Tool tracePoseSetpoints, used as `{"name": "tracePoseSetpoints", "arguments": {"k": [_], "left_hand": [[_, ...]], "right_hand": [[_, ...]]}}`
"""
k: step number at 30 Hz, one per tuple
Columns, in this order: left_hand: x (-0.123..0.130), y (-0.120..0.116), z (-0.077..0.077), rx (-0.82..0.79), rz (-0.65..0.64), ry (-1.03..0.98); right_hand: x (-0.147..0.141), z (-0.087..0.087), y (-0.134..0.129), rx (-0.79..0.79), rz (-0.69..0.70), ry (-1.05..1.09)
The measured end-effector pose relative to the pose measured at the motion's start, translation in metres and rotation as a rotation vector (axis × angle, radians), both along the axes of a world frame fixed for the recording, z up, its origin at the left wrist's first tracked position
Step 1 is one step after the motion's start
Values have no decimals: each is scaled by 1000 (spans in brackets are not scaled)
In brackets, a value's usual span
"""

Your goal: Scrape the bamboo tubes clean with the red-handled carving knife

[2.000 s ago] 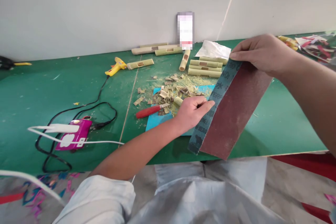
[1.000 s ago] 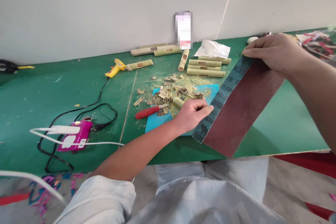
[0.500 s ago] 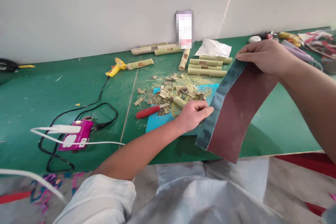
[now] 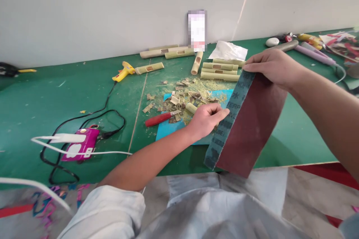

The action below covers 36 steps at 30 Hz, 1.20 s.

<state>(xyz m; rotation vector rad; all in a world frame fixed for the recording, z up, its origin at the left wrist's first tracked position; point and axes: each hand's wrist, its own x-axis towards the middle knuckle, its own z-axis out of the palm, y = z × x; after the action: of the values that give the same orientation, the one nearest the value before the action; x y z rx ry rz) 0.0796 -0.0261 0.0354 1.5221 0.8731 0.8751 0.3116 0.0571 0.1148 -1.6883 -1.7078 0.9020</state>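
My right hand (image 4: 267, 65) pinches the top corner of a sheet of sandpaper (image 4: 251, 123), which hangs down over the table. One long edge is folded over, showing its dark blue-green printed backing; the rest is the reddish-brown face. My left hand (image 4: 206, 119) is closed around a short bamboo tube (image 4: 192, 108), whose end sticks out behind the fingers. The left thumb tip is at the sandpaper's folded edge; whether they touch I cannot tell. Left of that hand, a red-handled knife (image 4: 159, 118) lies partly on a blue sheet (image 4: 165, 134).
Bamboo chips and shavings (image 4: 182, 95) cover part of the blue sheet. Several notched bamboo tubes (image 4: 220, 71) lie behind, near a propped phone (image 4: 197, 30) and white paper (image 4: 228, 51). A yellow glue gun (image 4: 125, 71), its black cord and a magenta power strip (image 4: 81, 143) are at left.
My right hand has moved left and slightly down, carrying the sandpaper with it, and more print on the fold now shows. My left hand has barely moved.
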Motion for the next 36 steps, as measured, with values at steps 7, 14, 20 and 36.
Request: {"name": "tracePoseSetpoints", "arguments": {"k": [7,14,20,36], "left_hand": [[1,3,-4,14,-39,-12],[2,4,-6,6,5,-27],[0,10,-9,82,83,47],[0,18,-8,136,137,-27]], "right_hand": [[-15,0,-11,-29,89,25],[-31,1,-13,-7,114,-4],[-37,-3,-12,47,138,-117],[-55,-3,-14,62,284,-91]]}}
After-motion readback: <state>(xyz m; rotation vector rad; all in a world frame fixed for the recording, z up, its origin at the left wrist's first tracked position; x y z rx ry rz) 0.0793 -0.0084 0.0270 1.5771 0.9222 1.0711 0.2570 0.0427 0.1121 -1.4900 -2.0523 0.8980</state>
